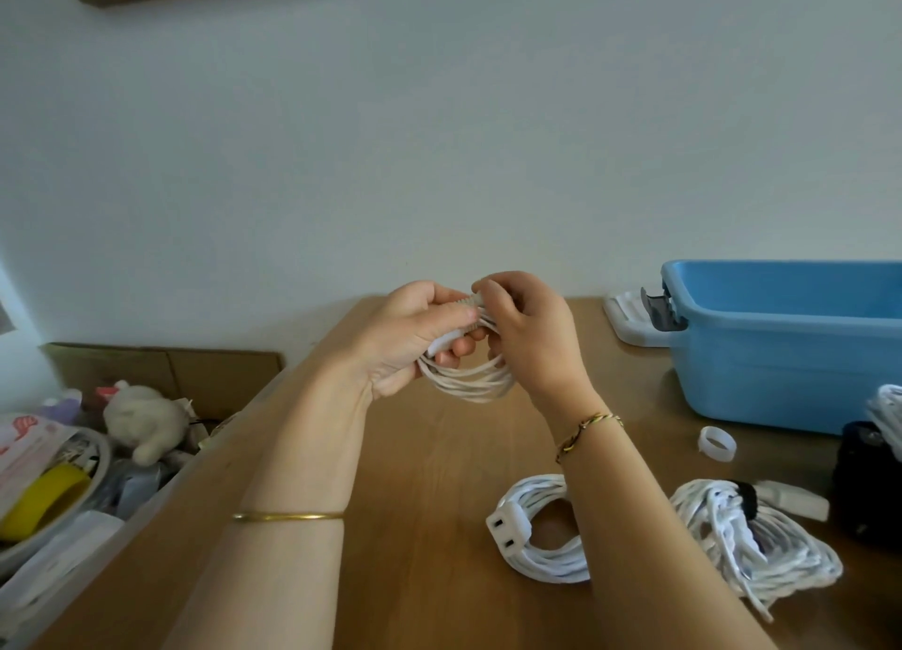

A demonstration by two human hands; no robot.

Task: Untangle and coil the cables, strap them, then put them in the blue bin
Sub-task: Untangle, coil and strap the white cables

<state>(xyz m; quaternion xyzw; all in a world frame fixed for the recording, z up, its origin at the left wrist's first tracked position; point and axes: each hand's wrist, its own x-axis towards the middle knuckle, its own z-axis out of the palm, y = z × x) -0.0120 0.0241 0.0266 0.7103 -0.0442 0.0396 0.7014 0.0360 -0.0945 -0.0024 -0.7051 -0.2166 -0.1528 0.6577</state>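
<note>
Strapping is proceeding: left hand (410, 337) is gripping the coiled cable (468, 385), right hand (527, 337) is pinching the strap (469, 302); securing it snugly is likely coming next.

Hands: two, the left hand (405, 337) and the right hand (532, 342). Cable coils: four, the held coil (468, 385), the socket coil (551, 564) near centre, the black-strapped coil (722, 537) near right and the edge coil (889, 412) at the right. Blue bin (761, 371): one. Loose strap ring (717, 444): one. Wrist bands: two, a gold bangle (288, 516) and a braided bracelet (585, 429).
</note>
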